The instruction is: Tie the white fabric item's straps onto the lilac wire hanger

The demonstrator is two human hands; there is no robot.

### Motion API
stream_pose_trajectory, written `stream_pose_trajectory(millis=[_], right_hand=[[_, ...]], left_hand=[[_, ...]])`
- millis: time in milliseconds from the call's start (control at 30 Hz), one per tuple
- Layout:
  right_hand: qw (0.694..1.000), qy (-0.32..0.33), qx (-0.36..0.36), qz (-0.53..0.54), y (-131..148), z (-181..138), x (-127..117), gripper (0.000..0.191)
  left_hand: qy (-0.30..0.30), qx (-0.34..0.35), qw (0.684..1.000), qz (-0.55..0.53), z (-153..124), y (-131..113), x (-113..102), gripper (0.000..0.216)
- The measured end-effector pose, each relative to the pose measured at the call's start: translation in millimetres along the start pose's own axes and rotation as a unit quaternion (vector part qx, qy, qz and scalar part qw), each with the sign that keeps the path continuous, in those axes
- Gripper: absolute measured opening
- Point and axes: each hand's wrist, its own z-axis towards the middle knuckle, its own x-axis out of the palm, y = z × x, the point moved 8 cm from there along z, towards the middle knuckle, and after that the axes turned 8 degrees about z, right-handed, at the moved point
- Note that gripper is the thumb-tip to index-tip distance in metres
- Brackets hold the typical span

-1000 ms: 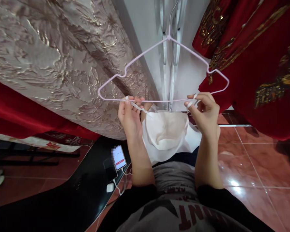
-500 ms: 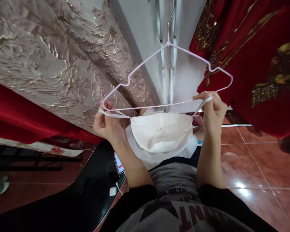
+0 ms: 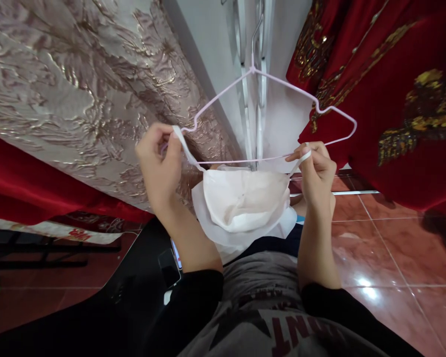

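Note:
A pale pink clothes hanger (image 3: 226, 95) hangs by its metal hook in front of me. Just below its lower bar is a white garment (image 3: 252, 196) with thin straps, its wide opening facing up. My left hand (image 3: 158, 168) pinches the left strap (image 3: 186, 148) beside the hanger's left end, hiding part of that end. Between the thumb and fingers of my right hand (image 3: 315, 171) the right strap (image 3: 296, 163) is drawn taut, close to the lower bar. Whether the right hand also touches the bar I cannot tell.
Embossed pinkish fabric (image 3: 78, 99) hangs on the left, red fabric with gold embroidery (image 3: 375, 99) on the right. White metal rack bars (image 3: 258, 124) stand behind the hanger. A black bench (image 3: 134, 277) at lower left holds a phone (image 3: 169, 267).
My left hand has risen with its strap from below the hanger's left corner to beside and over it. My right hand still grips its strap; the view has shifted slightly.

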Motion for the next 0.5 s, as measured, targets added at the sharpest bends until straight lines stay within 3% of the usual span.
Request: stream_pose_trajectory(millis=[133,233,300,367,433,500], right_hand=[[0.998,0.054,-0.001,-0.026,-1.4,1.5,5.6,0.036],[0.998,0.054,-0.004,-0.036,-3.3,2.5,3.3,0.032],[0.999,0.029,-0.019,-0.037,-1.8,2.8,-0.9,0.034],[0.999,0.015,-0.028,-0.038,-0.2,2.2,-2.3,0.034],[0.999,0.017,-0.029,-0.038,0.2,1.2,-0.7,0.034],[0.999,0.03,-0.022,-0.034,-1.0,0.5,2.0,0.031]], left_hand=[[0.109,-0.002,0.993,0.047,12.5,-18.2,21.4,0.03],[0.13,0.009,0.99,0.045,9.0,-19.5,30.9,0.026],[0.091,-0.011,0.996,-0.01,0.8,-5.7,29.5,0.017],[-0.007,-0.065,0.994,-0.086,-14.2,19.3,22.4,0.009],[-0.126,-0.165,0.967,-0.148,-39.7,50.7,19.8,0.011],[-0.177,-0.269,0.925,-0.202,-68.8,73.0,35.9,0.018]])
